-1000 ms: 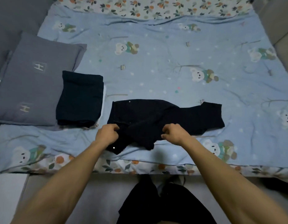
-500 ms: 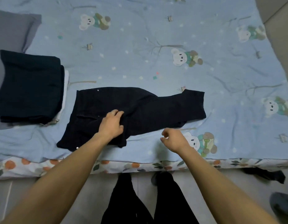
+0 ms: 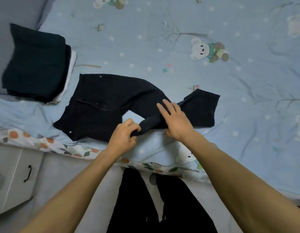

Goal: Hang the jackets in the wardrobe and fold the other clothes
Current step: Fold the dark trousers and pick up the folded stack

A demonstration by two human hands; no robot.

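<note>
A pair of black shorts (image 3: 103,101) lies spread on the light blue bedsheet (image 3: 213,84) near the bed's front edge, waistband to the left, legs to the right. My left hand (image 3: 124,137) grips the near leg's lower edge, where the cloth is bunched into a roll. My right hand (image 3: 175,121) lies flat with straight fingers on that leg, just right of the left hand. A stack of folded dark clothes (image 3: 36,64) with a white piece under it sits at the left.
A grey pillow (image 3: 18,12) lies at the top left, partly under the folded stack. Below the bed's floral-edged front (image 3: 45,142) stands a grey drawer unit (image 3: 13,179) with black handles. My dark trouser legs (image 3: 162,202) stand against the bed.
My left hand left the waist area and moved right to grip the near leg's edge. My right hand moved from the sheet onto the leg and flattened. The view shifted closer and downward.
</note>
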